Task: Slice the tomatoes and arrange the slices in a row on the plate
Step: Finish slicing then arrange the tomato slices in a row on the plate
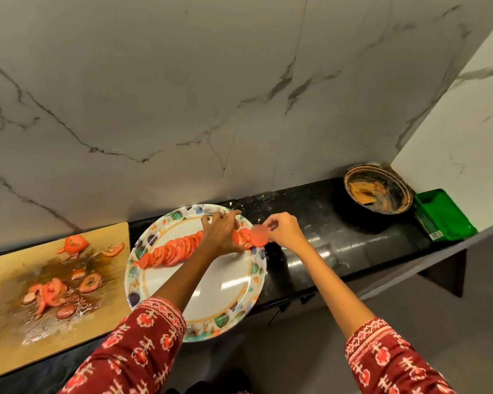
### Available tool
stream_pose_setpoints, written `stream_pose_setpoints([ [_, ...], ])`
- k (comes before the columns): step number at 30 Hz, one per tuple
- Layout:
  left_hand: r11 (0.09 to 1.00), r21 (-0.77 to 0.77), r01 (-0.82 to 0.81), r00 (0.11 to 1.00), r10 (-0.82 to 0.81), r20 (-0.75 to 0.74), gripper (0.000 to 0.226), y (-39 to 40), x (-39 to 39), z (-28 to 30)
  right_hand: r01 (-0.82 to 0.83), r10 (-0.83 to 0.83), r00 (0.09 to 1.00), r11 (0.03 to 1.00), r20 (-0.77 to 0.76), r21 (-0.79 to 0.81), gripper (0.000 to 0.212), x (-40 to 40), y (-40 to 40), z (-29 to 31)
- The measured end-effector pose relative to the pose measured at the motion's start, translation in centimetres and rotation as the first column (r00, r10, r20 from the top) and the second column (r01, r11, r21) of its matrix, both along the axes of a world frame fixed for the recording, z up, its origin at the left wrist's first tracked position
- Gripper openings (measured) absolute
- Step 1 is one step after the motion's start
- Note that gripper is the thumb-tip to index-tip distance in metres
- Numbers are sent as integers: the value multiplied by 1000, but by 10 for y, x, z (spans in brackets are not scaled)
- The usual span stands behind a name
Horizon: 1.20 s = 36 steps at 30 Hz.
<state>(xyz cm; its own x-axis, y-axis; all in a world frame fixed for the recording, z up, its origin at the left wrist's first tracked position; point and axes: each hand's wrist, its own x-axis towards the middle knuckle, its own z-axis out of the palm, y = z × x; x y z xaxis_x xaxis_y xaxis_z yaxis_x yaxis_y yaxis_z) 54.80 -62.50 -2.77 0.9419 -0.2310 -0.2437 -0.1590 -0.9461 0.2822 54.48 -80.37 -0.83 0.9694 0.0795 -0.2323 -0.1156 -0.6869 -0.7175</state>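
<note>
A large white plate point(219, 291) with a leaf-patterned rim sits on the black counter. A row of overlapping tomato slices point(171, 251) runs across its far half, from the left rim toward the right. My left hand point(221, 233) lies over the right part of the row, fingers stretched and resting on the slices. My right hand point(283, 230) pinches one tomato slice point(259, 236) by its edge, just above the plate's right rim at the end of the row.
A wet wooden cutting board point(103, 308) at the left carries tomato ends and leftover pieces point(50, 292). A dirty round pan point(379, 190) and a green box point(444, 214) stand at the far right of the black counter point(339, 251). A marble wall rises behind.
</note>
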Motion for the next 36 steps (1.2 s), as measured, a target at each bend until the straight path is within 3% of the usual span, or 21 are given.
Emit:
stream_pose_setpoints([
  [8, 992, 89, 92, 995, -89, -36, 94, 4, 3, -3, -32, 32, 999, 999, -13, 16, 12, 7, -1, -1],
  [18, 977, 94, 191, 980, -195, 36, 67, 2, -4, 7, -66, 67, 998, 997, -11, 29, 12, 12, 5, 4],
  [24, 965, 168, 200, 976, -212, 52, 72, 4, -2, 9, -52, 53, 999, 998, -10, 33, 13, 13, 8, 1],
  [36, 997, -6, 71, 991, -69, 111, 69, 13, -7, 1, -97, 98, 993, 995, -58, 11, 18, 16, 20, -1],
])
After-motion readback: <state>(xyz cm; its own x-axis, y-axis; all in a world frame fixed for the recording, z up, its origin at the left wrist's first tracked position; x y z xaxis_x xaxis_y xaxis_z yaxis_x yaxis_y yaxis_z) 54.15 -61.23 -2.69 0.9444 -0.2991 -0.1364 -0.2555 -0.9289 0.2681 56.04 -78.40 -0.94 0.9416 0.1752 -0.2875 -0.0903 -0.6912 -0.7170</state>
